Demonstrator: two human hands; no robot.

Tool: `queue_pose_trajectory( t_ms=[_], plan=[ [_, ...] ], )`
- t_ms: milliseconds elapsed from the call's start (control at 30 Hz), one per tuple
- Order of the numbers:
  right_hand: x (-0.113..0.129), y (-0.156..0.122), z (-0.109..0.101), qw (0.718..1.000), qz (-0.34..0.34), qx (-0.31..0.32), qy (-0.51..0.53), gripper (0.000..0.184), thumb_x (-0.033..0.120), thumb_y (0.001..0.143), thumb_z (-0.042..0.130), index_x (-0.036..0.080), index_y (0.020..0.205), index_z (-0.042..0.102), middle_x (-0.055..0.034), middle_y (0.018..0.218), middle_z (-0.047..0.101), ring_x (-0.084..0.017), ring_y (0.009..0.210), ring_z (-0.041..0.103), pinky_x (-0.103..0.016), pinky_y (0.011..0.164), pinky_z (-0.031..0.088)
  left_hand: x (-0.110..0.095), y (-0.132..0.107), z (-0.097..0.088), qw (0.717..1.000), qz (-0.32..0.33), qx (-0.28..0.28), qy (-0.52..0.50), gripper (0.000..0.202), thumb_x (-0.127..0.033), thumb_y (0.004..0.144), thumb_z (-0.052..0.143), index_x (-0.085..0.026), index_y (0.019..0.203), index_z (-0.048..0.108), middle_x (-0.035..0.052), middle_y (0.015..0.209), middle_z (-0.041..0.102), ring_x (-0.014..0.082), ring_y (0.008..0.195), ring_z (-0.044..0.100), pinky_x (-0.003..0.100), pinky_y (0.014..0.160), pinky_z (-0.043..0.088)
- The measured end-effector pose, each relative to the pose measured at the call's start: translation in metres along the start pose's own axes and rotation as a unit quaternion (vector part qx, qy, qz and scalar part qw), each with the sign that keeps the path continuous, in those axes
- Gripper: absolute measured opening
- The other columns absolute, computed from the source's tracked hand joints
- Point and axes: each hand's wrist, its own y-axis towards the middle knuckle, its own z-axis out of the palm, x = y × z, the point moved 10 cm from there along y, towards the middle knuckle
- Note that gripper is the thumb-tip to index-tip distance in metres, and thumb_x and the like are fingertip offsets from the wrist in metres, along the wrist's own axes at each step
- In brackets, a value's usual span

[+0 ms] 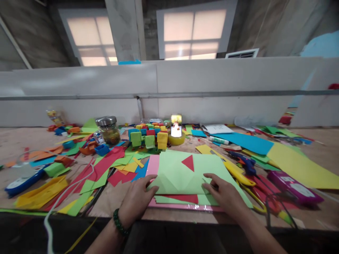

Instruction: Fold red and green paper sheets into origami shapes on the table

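A light green paper sheet [169,173] lies in front of me on a pink sheet or folder [152,167] with a shiny lower edge. On its upper part rests a small red paper triangle [189,163]. Below its front edge, more red paper [180,198] and green paper show. My left hand [136,197] touches the green sheet's left edge, thumb and forefinger apart. Over the sheet's right side is my right hand [222,194], fingers curved and spread, holding nothing. Whether its fingertips press the paper I cannot tell.
Paper scraps [129,165], a glass jar [107,130] and folded paper blocks [149,139] lie left and ahead. A lit phone [176,127] stands on a yellow tape roll [176,140]. At right are a yellow cutter [238,173], blue glue gun [243,162] and purple box [293,188]. A white cable [66,192] crosses the left.
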Motion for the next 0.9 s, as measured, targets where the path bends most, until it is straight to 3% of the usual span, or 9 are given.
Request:
queue_pose_trajectory(
  t_ms=[233,467,733,900],
  plan=[
    [0.0019,0.0000,-0.0045,1.000,-0.005,-0.019,-0.008,0.035,0.045,0.085,0.050,0.022,0.108,0.066,0.0003,0.063,0.061,-0.020,0.061,0.061,-0.029,0.054,0.044,-0.0090,-0.0013,0.0004,0.998,0.055,0.006,-0.013,0.055,-0.024,0.079,0.059,-0.020,0.133,0.056,0.0091,0.126,0.064,0.0258,0.112,0.059,0.038,0.096,0.045],
    [-0.0010,-0.0024,-0.0049,0.999,0.006,-0.026,-0.033,0.040,0.046,0.087,0.048,0.020,0.111,0.066,-0.0044,0.076,0.067,-0.022,0.071,0.064,-0.032,0.060,0.047,-0.0049,-0.0041,0.0035,0.998,0.058,0.029,-0.019,0.035,-0.027,0.087,0.049,-0.019,0.114,0.071,0.0082,0.104,0.072,0.0228,0.096,0.064,0.034,0.087,0.048],
    [0.0032,-0.0029,-0.0084,0.998,-0.010,-0.048,-0.044,0.036,0.044,0.085,0.049,0.022,0.107,0.068,-0.0047,0.075,0.069,-0.022,0.069,0.065,-0.032,0.058,0.048,-0.0065,-0.0077,-0.0017,0.998,0.040,0.035,0.031,0.046,-0.023,0.075,0.062,-0.022,0.120,0.067,0.0061,0.097,0.071,0.0214,0.089,0.062,0.031,0.080,0.048],
    [0.0026,-0.0034,-0.0073,0.998,-0.014,-0.052,-0.046,0.036,0.043,0.086,0.048,0.021,0.106,0.068,-0.0065,0.080,0.071,-0.023,0.071,0.066,-0.032,0.060,0.049,-0.0035,-0.0081,0.0025,0.998,0.054,0.046,0.001,0.041,-0.026,0.081,0.056,-0.021,0.121,0.067,0.0081,0.103,0.070,0.0222,0.094,0.062,0.033,0.084,0.047]
  ],
)
